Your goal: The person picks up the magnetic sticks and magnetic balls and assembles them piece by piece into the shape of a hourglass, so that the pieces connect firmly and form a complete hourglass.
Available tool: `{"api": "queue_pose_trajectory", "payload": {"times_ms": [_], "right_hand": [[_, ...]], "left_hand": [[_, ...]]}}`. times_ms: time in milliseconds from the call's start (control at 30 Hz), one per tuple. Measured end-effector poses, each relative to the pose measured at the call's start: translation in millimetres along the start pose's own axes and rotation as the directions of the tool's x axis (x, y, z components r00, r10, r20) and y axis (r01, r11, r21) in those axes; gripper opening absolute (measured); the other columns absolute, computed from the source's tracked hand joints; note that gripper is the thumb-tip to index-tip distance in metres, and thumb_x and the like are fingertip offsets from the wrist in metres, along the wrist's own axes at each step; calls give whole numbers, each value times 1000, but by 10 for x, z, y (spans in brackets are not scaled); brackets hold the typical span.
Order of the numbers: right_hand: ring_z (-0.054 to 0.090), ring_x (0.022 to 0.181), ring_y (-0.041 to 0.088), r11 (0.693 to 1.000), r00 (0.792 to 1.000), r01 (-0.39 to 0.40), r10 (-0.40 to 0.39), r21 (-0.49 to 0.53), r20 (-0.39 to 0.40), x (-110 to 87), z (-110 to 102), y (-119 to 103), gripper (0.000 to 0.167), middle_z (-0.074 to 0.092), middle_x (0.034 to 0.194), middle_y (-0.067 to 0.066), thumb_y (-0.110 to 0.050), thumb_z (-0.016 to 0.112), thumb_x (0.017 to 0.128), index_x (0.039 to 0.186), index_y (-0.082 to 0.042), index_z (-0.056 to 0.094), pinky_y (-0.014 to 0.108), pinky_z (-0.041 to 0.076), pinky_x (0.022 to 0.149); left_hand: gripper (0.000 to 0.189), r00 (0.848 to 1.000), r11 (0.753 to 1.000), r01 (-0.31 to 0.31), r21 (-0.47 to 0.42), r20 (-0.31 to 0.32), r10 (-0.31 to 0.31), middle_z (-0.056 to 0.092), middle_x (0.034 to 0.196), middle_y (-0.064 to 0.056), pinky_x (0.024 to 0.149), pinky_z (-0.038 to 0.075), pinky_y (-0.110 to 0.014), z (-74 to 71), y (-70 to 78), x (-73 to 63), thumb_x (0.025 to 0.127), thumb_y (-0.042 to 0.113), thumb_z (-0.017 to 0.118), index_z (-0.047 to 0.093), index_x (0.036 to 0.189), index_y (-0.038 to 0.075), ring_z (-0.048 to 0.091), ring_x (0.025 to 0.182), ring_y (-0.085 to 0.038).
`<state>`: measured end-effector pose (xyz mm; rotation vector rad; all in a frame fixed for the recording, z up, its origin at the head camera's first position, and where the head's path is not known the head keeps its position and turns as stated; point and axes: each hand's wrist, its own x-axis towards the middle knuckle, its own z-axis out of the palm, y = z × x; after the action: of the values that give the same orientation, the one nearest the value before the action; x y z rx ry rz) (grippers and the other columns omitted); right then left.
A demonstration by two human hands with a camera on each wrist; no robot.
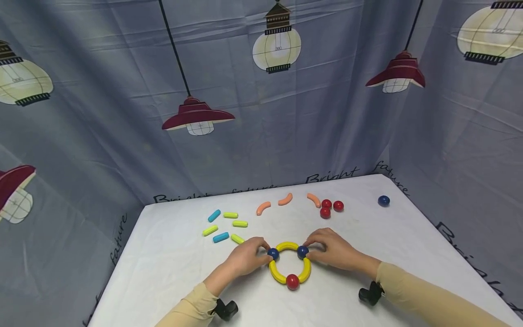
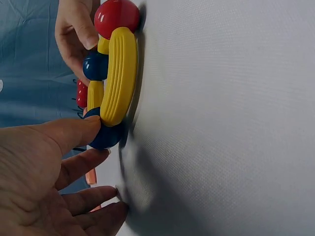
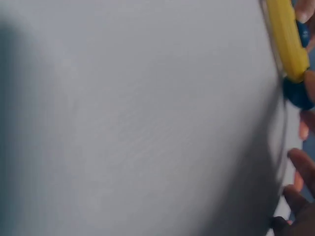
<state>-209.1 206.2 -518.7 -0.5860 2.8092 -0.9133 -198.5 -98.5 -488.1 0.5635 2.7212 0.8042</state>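
A closed ring lies on the white table, built from yellow curved rods (image 1: 287, 246), two blue balls and one red ball (image 1: 292, 281). My left hand (image 1: 247, 257) pinches the left blue ball (image 1: 273, 253) between thumb and index finger; in the left wrist view the other fingers spread over the table. On the opposite side, my right hand (image 1: 333, 250) pinches the right blue ball (image 1: 303, 252). The red ball sits at the near side of the ring, joining two ribbed yellow rods (image 2: 120, 76). In the right wrist view only part of the right hand shows, at the edge.
Beyond my left hand lie blue straight rods (image 1: 220, 237) and several lime rods (image 1: 239, 223). Farther back are three orange curved rods (image 1: 285, 199) and three red balls (image 1: 325, 213). A loose blue ball (image 1: 383, 200) rests at the back right. Printed curtains surround the table (image 1: 163, 254).
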Motion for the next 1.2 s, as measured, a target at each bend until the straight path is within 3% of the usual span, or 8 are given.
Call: {"api": "queue_pose_trajectory", "payload": {"times_ms": [133, 300, 433, 633, 833, 1000, 1200], "right_hand": [[31, 147, 37, 993, 999, 10, -16, 122, 48, 12, 9, 119, 30, 55, 144, 0, -47, 79, 88, 116, -40, 73, 69, 27, 112], [13, 153, 42, 976, 998, -12, -3, 217, 69, 38, 58, 200, 25, 48, 153, 4, -44, 80, 88, 112, -43, 74, 76, 12, 112], [10, 154, 41, 975, 998, -32, 19, 221, 60, 34, 90, 200, 24, 47, 155, 3, -42, 81, 87, 109, -45, 74, 76, 7, 113], [9, 154, 39, 973, 998, -47, 35, 225, 57, 9, 117, 175, 26, 45, 157, 0, -42, 81, 86, 111, -46, 74, 76, 6, 112], [11, 154, 39, 975, 999, -41, 33, 216, 43, 11, 136, 185, 25, 47, 156, 0, -43, 82, 86, 109, -47, 74, 76, 8, 113], [10, 154, 39, 972, 998, -53, 43, 227, 50, 14, 138, 184, 22, 47, 156, 0, -42, 82, 86, 106, -46, 74, 76, 6, 113], [10, 154, 39, 974, 998, -50, 39, 220, 51, 39, 109, 185, 21, 47, 156, 0, -41, 83, 85, 104, -45, 74, 76, 6, 112]], "left_hand": [[28, 1000, 1000, 1, -12, -2, -1, 66, 123, -5, 99, 50, -48, 0, 2, -5, 94, 35, 75, 71, 113, 14, 61, 118, -26], [31, 1000, 998, 16, -61, -18, -18, 66, 127, -6, 100, 49, -51, -40, -2, -54, 95, 36, 72, 71, 117, 14, 60, 121, -29], [28, 994, 998, 14, -56, -104, -19, 65, 133, -4, 99, 49, -53, -194, -96, -117, 98, 35, 69, 73, 119, 17, 60, 124, -29], [23, 957, 995, 98, -5, -275, -96, 65, 133, -8, 95, 50, -54, -555, -478, -218, 99, 27, 68, 74, 118, 16, 61, 122, -33], [33, 919, 968, 250, 27, -322, -229, 60, 138, -18, 105, 42, -60, -826, -996, -263, 100, 25, 65, 69, 128, 9, 52, 130, -41], [41, 910, 954, 296, 44, -316, -268, 57, 140, -23, 108, 39, -60, -861, -1224, -266, 100, 23, 65, 63, 135, 3, 49, 133, -44], [42, 918, 952, 298, 64, -293, -268, 60, 136, -22, 106, 42, -59, -869, -1311, -187, 97, 22, 70, 65, 134, 2, 53, 129, -43]]}}
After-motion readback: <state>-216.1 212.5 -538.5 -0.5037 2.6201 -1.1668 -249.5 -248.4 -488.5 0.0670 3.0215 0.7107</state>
